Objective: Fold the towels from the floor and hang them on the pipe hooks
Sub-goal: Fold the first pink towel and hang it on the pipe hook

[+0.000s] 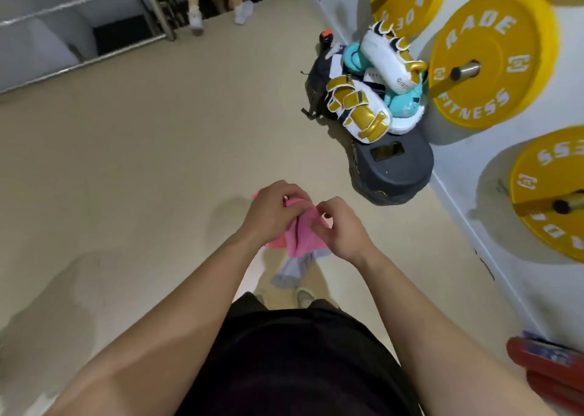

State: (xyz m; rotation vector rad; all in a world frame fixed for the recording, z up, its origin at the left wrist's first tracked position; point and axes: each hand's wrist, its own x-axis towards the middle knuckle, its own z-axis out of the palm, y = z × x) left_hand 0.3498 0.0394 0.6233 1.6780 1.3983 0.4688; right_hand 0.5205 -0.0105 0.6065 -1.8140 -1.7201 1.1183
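Observation:
A pink towel (301, 233) hangs bunched between my two hands in front of my body. My left hand (273, 211) grips its top edge, fingers closed on the cloth. My right hand (339, 229) pinches the same towel just to the right. Below the pink towel a grey-blue towel (292, 270) dangles or lies near my feet; I cannot tell whether it rests on the floor. No pipe hooks are in view.
Yellow weight plates (486, 64) hang on pegs along the white wall at right. A pile of white-gold pads and teal gloves (373, 93) sits on a dark base (392, 169). Another person's legs (218, 1) stand at the far end. A metal railing (79, 4) runs at left.

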